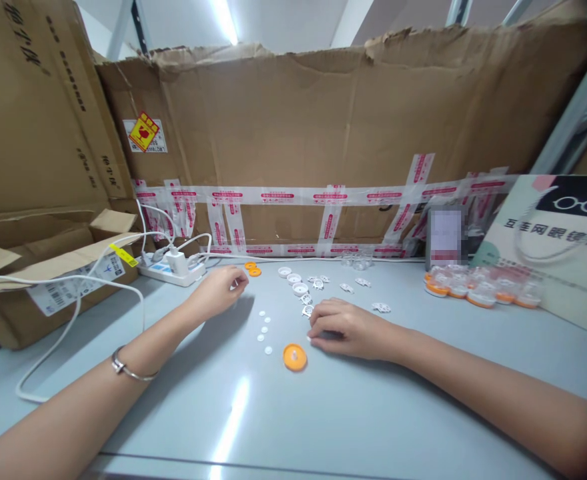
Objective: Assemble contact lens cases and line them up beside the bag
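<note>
My left hand (223, 290) hovers by the power strip's right side, fingers curled into a pinch; whatever is in it cannot be made out. Close to its fingertips lie small orange discs (255, 272). My right hand (343, 328) rests low on the table, thumb and fingers closed on a small white piece (309, 339) that barely shows. Between the hands is a larger orange round base (301, 364) with a pale peg at its centre. Several small white discs (264, 330) lie left of it. Behind are white round cups (300, 289) and white cut-out parts (318, 284).
Clear plastic pieces (356, 261) lie at the back. At right, orange-and-white rounds with clear tops (481, 293) sit before a phone (445, 235) and a paper bag (563, 267). A power strip (186, 274), white cables and an open carton (3, 310) occupy the left.
</note>
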The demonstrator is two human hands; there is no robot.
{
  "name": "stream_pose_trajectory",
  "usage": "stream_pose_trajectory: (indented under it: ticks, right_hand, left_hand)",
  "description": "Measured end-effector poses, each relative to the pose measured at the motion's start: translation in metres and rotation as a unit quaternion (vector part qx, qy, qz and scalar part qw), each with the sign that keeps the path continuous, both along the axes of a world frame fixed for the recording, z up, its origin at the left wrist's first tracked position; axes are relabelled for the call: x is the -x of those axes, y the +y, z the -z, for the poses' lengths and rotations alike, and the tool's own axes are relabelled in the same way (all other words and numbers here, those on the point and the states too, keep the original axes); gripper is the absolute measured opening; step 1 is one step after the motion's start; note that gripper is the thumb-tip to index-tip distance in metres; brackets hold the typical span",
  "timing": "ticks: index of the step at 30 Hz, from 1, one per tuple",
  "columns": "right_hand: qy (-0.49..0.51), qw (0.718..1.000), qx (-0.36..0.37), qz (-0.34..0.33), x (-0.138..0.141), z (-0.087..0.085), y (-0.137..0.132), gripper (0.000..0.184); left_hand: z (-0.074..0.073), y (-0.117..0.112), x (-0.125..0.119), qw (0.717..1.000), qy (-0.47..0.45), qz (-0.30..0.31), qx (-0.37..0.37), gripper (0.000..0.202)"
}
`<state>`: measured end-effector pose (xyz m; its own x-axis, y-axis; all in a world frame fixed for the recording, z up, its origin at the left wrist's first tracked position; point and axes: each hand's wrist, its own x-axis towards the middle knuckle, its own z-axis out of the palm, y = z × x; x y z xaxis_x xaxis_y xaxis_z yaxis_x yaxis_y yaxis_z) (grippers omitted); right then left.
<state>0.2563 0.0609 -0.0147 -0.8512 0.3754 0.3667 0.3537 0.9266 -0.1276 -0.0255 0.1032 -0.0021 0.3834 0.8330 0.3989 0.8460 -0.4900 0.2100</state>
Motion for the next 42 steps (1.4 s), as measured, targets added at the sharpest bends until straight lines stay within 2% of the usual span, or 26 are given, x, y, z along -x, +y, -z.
stream_pose_trajectory:
  ticks: [3,5,12,16,19,21,26,32,37,42]
  right_hand:
    - [-0.034,0.998,-0.053,0.028,0.002,0.0,-0.001,0.018]
    - [-0.052,0.997,-0.048,0.041,0.002,-0.002,-0.002,0.018]
    - [-0.04,0.985,0.156,0.058,-0.001,-0.012,-0.006,0.017]
    - [-0.019,0.981,0.18,0.072,0.001,-0.011,-0.006,0.014]
    - [-0.013,0.98,0.179,0.082,0.003,-0.011,-0.006,0.014]
    - [-0.012,0.983,0.164,0.081,0.003,-0.011,-0.006,0.015]
    - [-0.006,0.992,0.114,0.049,0.002,-0.008,-0.004,0.019]
    - [-0.005,0.995,0.095,0.032,0.0,-0.003,0.0,0.023]
    - [-0.001,0.995,0.083,0.049,0.001,0.0,0.001,0.026]
    - [0.007,0.991,0.092,0.095,0.003,-0.001,0.002,0.021]
  left_hand:
    - [0.0,-0.011,-0.012,0.998,0.009,0.062,0.008,0.018]
    - [0.0,-0.017,-0.019,0.996,0.012,0.091,0.004,0.017]
    - [-0.009,-0.03,-0.026,0.991,-0.025,0.131,0.007,0.018]
    - [-0.016,-0.045,-0.033,0.972,-0.048,0.205,0.107,0.02]
    - [-0.017,-0.057,-0.04,0.945,-0.029,0.256,0.201,0.029]
    - [-0.015,-0.062,-0.044,0.936,-0.008,0.276,0.218,0.04]
    - [-0.008,-0.063,-0.05,0.929,-0.013,0.303,0.214,0.028]
    - [-0.014,-0.066,-0.051,0.931,-0.024,0.331,0.154,0.026]
    - [-0.012,-0.066,-0.052,0.93,-0.003,0.328,0.166,0.026]
    - [-0.006,-0.062,-0.052,0.927,-0.027,0.314,0.203,0.027]
